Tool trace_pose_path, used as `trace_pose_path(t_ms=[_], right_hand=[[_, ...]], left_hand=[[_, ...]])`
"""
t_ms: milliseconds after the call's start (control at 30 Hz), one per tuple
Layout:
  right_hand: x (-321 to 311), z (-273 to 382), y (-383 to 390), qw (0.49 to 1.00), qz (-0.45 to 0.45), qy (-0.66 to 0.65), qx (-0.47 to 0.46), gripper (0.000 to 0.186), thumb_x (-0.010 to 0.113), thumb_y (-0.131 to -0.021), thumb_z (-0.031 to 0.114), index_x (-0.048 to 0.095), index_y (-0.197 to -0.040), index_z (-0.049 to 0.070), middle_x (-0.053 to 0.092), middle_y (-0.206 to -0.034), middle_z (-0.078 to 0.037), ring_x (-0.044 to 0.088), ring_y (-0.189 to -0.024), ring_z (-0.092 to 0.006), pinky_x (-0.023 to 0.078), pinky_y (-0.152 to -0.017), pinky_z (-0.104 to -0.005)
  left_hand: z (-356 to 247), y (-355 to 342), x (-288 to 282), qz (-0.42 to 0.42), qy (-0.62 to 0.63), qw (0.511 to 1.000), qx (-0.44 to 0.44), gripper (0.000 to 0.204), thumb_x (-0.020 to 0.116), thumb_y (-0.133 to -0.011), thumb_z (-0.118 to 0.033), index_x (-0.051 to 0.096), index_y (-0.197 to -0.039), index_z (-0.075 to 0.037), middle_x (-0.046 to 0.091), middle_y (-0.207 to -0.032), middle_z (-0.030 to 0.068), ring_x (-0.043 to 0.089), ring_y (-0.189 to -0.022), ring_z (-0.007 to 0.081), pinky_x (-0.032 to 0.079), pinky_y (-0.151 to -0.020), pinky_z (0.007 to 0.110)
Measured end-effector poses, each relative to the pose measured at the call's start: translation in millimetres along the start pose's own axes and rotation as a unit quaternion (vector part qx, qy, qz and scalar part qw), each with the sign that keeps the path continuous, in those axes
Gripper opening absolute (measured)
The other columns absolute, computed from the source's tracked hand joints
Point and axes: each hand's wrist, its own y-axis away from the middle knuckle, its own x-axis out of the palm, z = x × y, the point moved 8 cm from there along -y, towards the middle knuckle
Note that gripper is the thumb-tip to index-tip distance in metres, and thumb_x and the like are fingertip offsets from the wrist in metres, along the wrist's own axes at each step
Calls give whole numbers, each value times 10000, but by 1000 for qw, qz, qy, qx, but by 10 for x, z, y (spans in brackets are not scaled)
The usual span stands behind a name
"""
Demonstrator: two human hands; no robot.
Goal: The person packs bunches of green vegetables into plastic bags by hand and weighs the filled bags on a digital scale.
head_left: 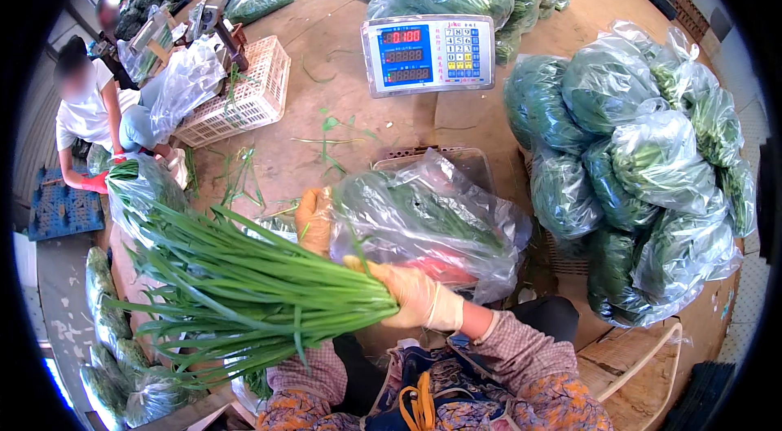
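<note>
Right hand, gloved, is closed around the gathered end of a green leafy bunch in the head view. From that grip the bunch's long axis runs left, its loose tips fanning out. Left hand, also gloved, stands just beyond the bunch, at the left edge of a clear bag; I cannot tell whether it grips. The bag lies on the right hand's far side.
</note>
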Motion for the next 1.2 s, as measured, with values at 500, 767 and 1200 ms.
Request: trace_pose_path(t_ms=[500, 767, 1200], right_hand=[[-1197, -1682, 1088, 879, -47, 289, 376, 420, 658, -692, 322, 576, -1011, 63, 595, -992, -224, 575, -924, -367, 472, -764, -404], [-1409, -2321, 1574, 753, 110, 308, 571, 533, 609, -708, 382, 560, -1163, 110, 561, -1153, -159, 547, -1042, -283, 421, -875, -370], [-1273, -946, 1056, 843, 39, 377, 381, 633, 646, -707, 426, 476, -1240, 127, 562, -1131, -153, 532, -1023, -287, 424, -867, -349]], left_hand=[[-363, 519, -235, -11, -54, 998, 14, 207, 566, -860, -280, 593, -923, -85, 592, -789, 11, 519, -668, 100, 429, -597, 233], [-1062, 514, -531, -87, -90, 992, 25, 199, 670, -742, -96, 597, -918, -35, 607, -764, 30, 555, -629, 112, 450, -554, 245], [-1338, 239, -99, -39, -92, 993, -58, 245, 557, -836, -170, 555, -1062, -77, 610, -672, 61, 391, -397, 83, 289, -357, 227]])
